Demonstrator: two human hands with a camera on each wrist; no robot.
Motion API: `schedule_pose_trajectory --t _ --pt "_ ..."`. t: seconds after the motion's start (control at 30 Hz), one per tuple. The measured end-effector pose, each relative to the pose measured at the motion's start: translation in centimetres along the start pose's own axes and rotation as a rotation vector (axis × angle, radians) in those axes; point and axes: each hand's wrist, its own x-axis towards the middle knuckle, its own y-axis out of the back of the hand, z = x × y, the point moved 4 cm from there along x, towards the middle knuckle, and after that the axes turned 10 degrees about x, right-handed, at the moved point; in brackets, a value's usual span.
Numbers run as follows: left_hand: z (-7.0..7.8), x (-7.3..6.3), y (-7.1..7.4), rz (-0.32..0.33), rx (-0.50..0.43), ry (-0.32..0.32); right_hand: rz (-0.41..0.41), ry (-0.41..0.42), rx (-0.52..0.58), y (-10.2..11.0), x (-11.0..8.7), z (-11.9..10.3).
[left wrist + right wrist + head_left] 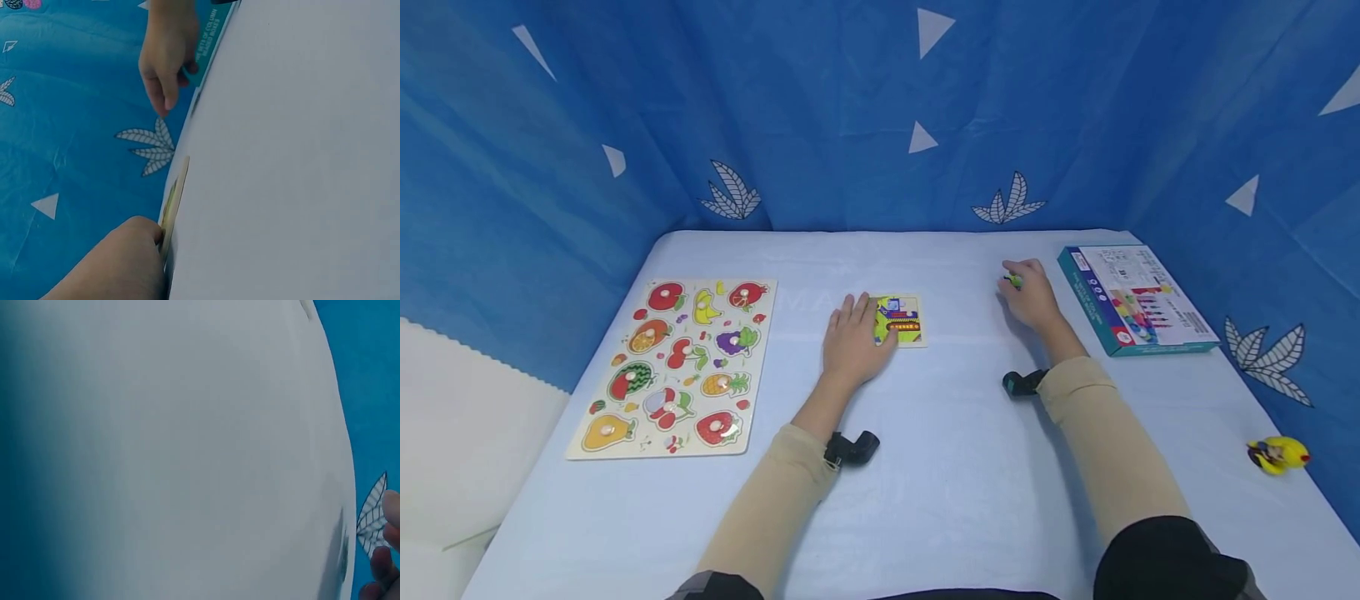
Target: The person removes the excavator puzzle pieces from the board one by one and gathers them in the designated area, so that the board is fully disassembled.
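A small square wooden puzzle board (912, 340) with a colourful vehicle picture lies mid-table. My left hand (855, 346) rests on its left side, fingers fairly straight and thumb along the near edge. The left wrist view shows the board edge-on (181, 183) beside the left hand (134, 256). Farther right, my right hand (1030, 296) hangs over a small green piece (1014, 281), its fingers loosely bent. In the right wrist view, the flat piece (344, 556) appears on the table, apart from the fingertips (392, 507). Part of the piece is hidden by the hand.
On the left lies a large fruit peg puzzle (700, 427). A teal-edged box (1138, 300) stands at the back right, and a yellow toy duck (1279, 454) sits near the right edge. Blue curtains (850, 108) border the table.
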Motion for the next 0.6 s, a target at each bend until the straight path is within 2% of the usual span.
schedule_pose_trajectory --t 0.27,0.6 --pt "-0.4 -0.2 0.1 0.000 0.021 0.019 -0.058 0.071 -0.005 -2.7 -0.1 -3.0" --pt "-0.7 -0.3 -0.2 -0.031 0.022 0.041 -0.198 0.110 -0.087 -7.6 -0.9 -6.5"
